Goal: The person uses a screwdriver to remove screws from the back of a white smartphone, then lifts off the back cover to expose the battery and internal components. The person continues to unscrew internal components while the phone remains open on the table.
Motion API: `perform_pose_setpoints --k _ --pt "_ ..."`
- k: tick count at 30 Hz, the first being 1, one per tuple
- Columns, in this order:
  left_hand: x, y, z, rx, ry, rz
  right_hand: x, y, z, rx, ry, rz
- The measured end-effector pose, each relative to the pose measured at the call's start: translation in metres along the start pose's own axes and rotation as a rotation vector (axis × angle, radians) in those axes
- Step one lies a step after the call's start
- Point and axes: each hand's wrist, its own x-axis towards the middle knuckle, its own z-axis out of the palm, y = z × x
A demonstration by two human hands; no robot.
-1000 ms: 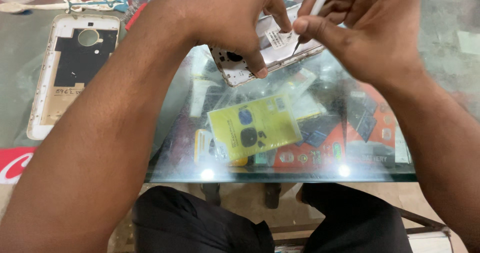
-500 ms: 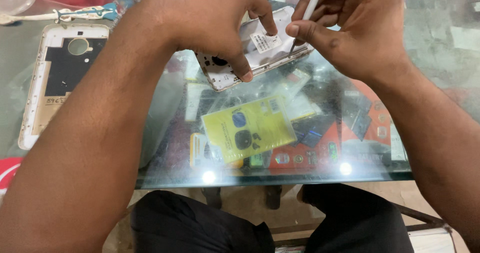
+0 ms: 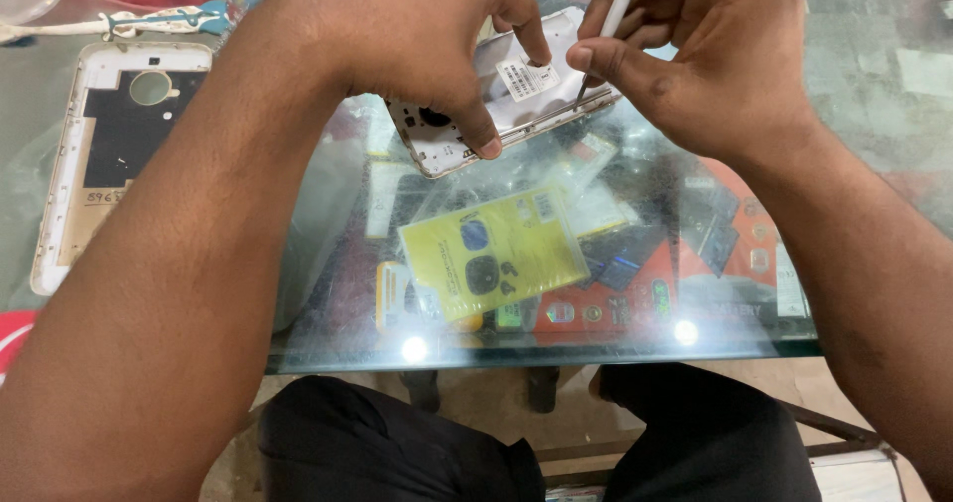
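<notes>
Phone (image 3: pixel 496 115) opened, back up, near the glass table's (image 3: pixel 874 85) far edge | my left hand (image 3: pixel 417 35) now clamps it lower | right hand (image 3: pixel 695 55) pinches white tool (image 3: pixel 620 5), tip on the frame edge | back cover (image 3: pixel 109 144) at left edge.

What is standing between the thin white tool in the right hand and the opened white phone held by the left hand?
Nothing visible. The right hand brings the thin white tool down to the opened white phone, which the left hand pinches. Its tip is at the phone's right edge.
</notes>
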Motion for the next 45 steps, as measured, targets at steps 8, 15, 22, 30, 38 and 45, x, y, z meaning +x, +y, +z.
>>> perform_pose_setpoints --k 8,15,22,30,38,45 --pt "-0.001 0.001 0.001 0.014 0.015 -0.001 -0.001 0.0 -0.001 0.022 0.016 0.05" --pt "0.002 0.0 0.004 0.006 0.034 0.024 -0.004 0.002 -0.001 -0.023 0.0 0.007" --pt "0.005 -0.004 0.007 0.059 0.072 0.072 -0.002 0.0 -0.008 -0.161 -0.017 -0.125" --pt "0.002 -0.005 0.004 0.039 0.047 0.083 -0.004 -0.007 -0.004 -0.143 -0.003 -0.015" --pt "-0.001 -0.002 0.004 0.029 0.054 0.04 0.004 -0.012 -0.011 0.071 -0.093 0.113" --pt "-0.002 -0.002 0.001 0.022 0.021 0.026 -0.001 -0.006 -0.008 0.06 -0.095 -0.03"
